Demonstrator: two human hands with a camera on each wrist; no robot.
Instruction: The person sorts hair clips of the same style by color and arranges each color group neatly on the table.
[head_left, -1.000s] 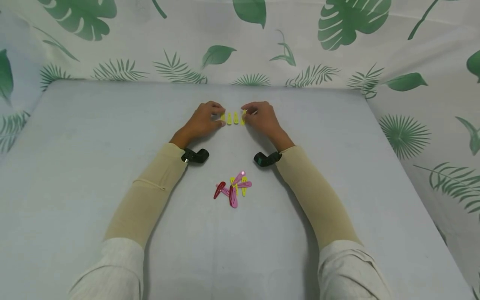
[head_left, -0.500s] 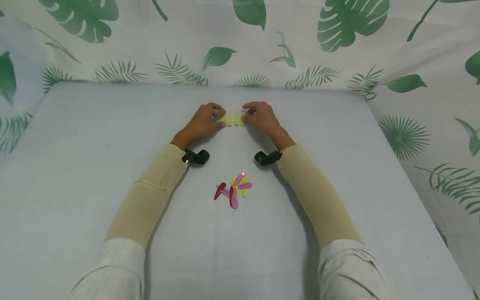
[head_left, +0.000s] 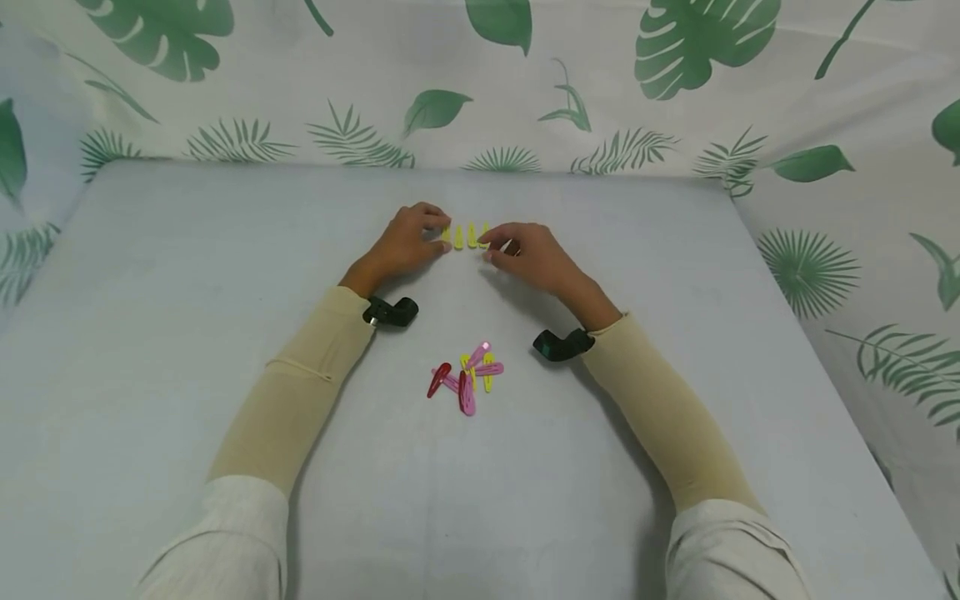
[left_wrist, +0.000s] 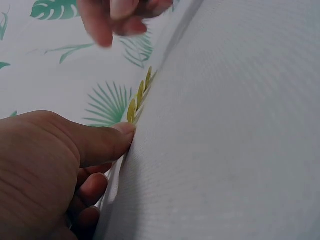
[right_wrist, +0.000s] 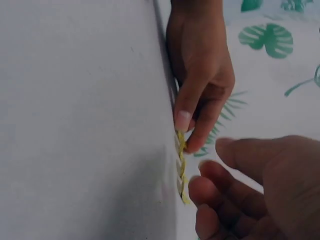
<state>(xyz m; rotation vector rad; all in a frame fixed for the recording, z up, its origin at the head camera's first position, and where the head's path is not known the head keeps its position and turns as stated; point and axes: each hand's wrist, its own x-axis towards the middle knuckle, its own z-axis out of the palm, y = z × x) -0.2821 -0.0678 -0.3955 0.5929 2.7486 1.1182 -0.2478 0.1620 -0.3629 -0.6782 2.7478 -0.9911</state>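
Observation:
Several yellow snap hair clips [head_left: 472, 236] stand side by side in a short row towards the far edge of the table. At the row's left end, my left hand [head_left: 405, 240] pinches the leftmost yellow hair clip [head_left: 447, 233], thumb at its near end and fingers at its far end. My right hand [head_left: 536, 258] is by the right end of the row, its fingers partly over the last clip in the head view. In the right wrist view, a gap shows between the right thumb [right_wrist: 235, 152] and fingers, with nothing held there.
Nearer the body lies a loose pile of hair clips: red [head_left: 439, 380], pink [head_left: 468, 398] and yellow [head_left: 488, 377], some overlapping. A pale cloth covers the table [head_left: 360, 467]. Behind it hangs a leaf-print curtain [head_left: 360, 67].
My right hand has let go of the rightmost yellow hair clip and drawn back towards the body and slightly right. The left hand stays in place at the row's left end.

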